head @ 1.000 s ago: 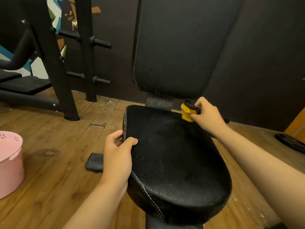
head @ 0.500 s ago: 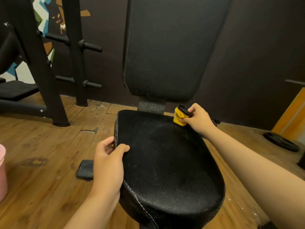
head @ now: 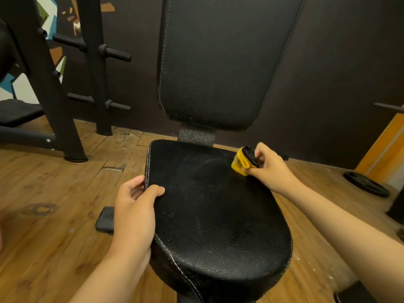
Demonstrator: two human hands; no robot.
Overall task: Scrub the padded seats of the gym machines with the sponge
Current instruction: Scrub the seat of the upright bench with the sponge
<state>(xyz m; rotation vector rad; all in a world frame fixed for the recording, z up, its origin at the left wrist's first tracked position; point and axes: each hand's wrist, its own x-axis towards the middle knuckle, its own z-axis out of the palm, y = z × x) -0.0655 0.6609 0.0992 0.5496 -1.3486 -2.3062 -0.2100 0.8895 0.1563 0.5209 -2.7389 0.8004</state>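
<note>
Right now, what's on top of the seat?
The sponge, in the right hand, touches the seat's back right edge. The left hand rests its thumb on the left edge. The spot under the sponge is hidden.

I count two hands, the left hand (head: 133, 206) and the right hand (head: 271, 169). One sponge (head: 238, 165), in the right. One padded seat (head: 218, 215) under both, one backrest (head: 218, 62) beyond them. One weight plate (head: 366, 184) right of the right hand, one dark pad (head: 106, 219) just left of the left, two uprights (head: 96, 84) farther off.
</note>
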